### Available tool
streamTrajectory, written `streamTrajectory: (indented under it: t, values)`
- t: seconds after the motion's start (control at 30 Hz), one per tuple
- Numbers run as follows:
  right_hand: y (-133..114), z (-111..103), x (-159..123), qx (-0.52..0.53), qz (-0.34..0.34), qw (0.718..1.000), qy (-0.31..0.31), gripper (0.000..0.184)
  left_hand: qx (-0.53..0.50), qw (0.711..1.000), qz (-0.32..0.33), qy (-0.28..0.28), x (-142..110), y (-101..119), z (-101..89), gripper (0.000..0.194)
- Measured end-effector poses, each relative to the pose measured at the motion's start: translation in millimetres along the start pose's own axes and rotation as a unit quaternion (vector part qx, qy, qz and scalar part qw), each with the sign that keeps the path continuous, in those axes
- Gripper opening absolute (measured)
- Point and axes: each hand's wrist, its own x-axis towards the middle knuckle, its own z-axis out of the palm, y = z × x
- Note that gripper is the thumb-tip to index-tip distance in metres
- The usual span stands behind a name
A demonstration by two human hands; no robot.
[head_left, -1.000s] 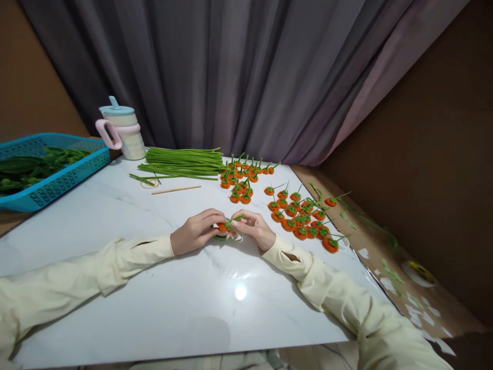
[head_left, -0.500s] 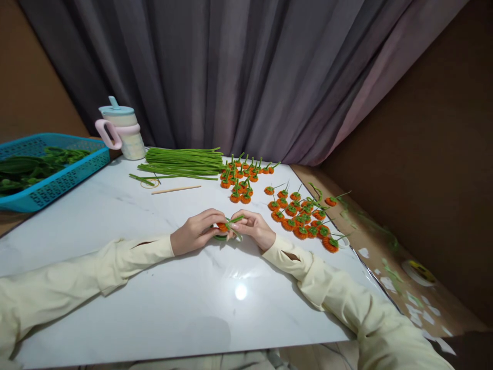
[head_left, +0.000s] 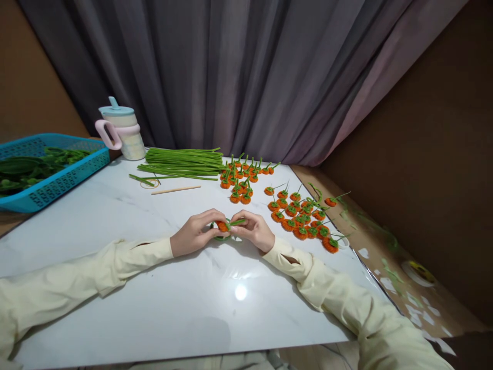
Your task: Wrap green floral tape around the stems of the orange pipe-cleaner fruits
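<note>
Over the middle of the table, my left hand (head_left: 198, 234) pinches a small orange pumpkin (head_left: 222, 226) that looks made of fuzzy pipe cleaner. From its top a green stem (head_left: 238, 222) points right, and my right hand (head_left: 257, 231) has closed its thumb and fingers on that stem. A green ring-shaped thing (head_left: 221, 238), perhaps a roll of tape, shows below the pumpkin, partly hidden by my left fingers. Similar finished-looking pumpkins stand beyond my hands in a back group (head_left: 245, 198) and a right group (head_left: 301, 233), several in each.
Green pipe cleaners (head_left: 183, 162) lie at the back, with a thin wooden stick (head_left: 176, 190) and a rubber band (head_left: 149, 184) in front. A cup (head_left: 131, 146) stands back left beside a blue basket (head_left: 50, 189) of green pieces. Paper scraps (head_left: 387, 283) litter the right side.
My right fingers have closed further around the stem, and the pumpkin has turned slightly in my left fingers. A pale strip near my right fingertips shows less now.
</note>
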Motion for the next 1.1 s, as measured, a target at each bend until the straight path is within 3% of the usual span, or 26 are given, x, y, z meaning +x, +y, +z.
streamTrajectory:
  t: [0.17,0.53,0.73,0.9,1.1]
  values:
    - [0.5,-0.8,0.6,-0.044,-0.031,0.998,0.014,0.031,-0.041,0.998,-0.046,-0.002,1.4,2.6,-0.1,0.01]
    - [3.8,0.5,-0.5,-0.01,-0.016,0.999,-0.031,0.032,-0.031,0.999,-0.04,-0.011,2.2,-0.4,-0.5,0.01]
    - [3.3,-1.6,-3.1,-0.114,-0.073,0.991,-0.002,0.024,-0.047,0.997,-0.062,-0.03,3.2,-0.1,-1.0,0.01]
    - [-2.0,-0.4,-8.9,-0.289,-0.155,0.945,0.013,0.008,-0.1,0.988,-0.113,-0.037,3.2,-5.1,-0.6,0.011]
    - [-1.1,-2.0,-10.4,-0.399,-0.289,0.87,-0.009,0.012,-0.152,0.973,-0.159,-0.067,4.1,-6.0,-1.3,0.016]
